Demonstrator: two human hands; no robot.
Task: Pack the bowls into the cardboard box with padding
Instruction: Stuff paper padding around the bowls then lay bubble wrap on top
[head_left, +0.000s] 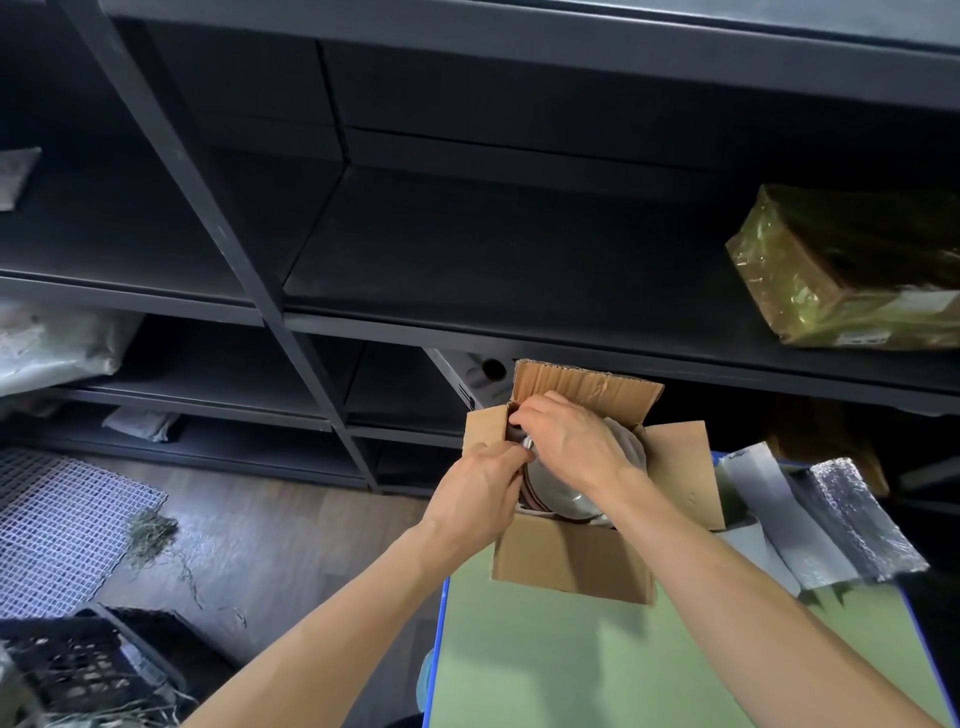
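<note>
Beneath both grips: bowls boxed, padding not yet in.

Under the left hand (480, 488) and right hand (569, 441), the stack of grey, brown-rimmed round bowls (563, 496) sits tilted inside the open brown cardboard box (571, 566), which stands on the green, blue-edged worktop (545, 665). Left grip: thumb and fingers closed in a pinch at the stack's rim. Right grip: fingers curled down into the box corner just beyond the left grip; what they hold cannot be determined. Well to the right of the right grip, the crinkled silver foil padding sheets (857, 519) lie outside the box. Judgement: bowl loading appears complete or nearly so. Remaining steps are seating the stack, inserting padding around it, and folding down the flaps, which stand open. The box interior is mostly hidden, so padding beneath the stack cannot be confirmed.
</note>
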